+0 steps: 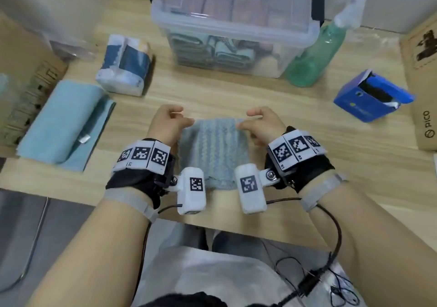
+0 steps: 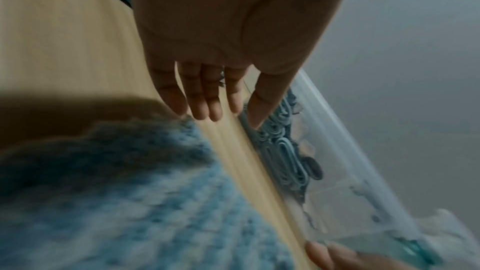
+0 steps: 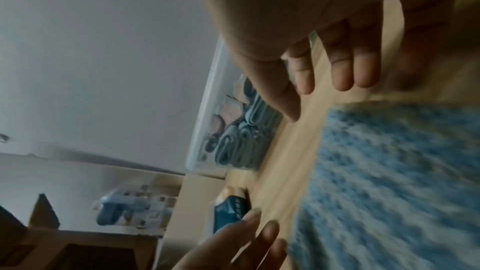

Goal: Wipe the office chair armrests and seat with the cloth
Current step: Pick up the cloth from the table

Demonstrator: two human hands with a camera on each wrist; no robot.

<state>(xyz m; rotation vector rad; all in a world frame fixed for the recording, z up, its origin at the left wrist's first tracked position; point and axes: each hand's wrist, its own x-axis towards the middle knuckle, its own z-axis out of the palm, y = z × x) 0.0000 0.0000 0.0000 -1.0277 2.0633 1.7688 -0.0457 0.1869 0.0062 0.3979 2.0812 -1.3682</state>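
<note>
A light blue knitted cloth (image 1: 212, 150) lies flat on the wooden desk (image 1: 307, 155) in front of me. My left hand (image 1: 172, 120) hovers at its far left corner and my right hand (image 1: 257, 122) at its far right corner. In the left wrist view the left hand (image 2: 207, 98) has straight fingers over the cloth (image 2: 130, 192) edge and grips nothing. The right wrist view shows the right hand (image 3: 337, 69) likewise, fingers extended just beyond the cloth (image 3: 402, 171). No chair armrest or seat can be made out.
Behind the cloth stands a clear plastic bin (image 1: 231, 30) of folded cloths, with a green spray bottle (image 1: 314, 54) to its right. A blue box (image 1: 371, 96) sits right, a tissue pack (image 1: 125, 65) and a folded teal towel (image 1: 63, 122) left. Cardboard boxes flank both sides.
</note>
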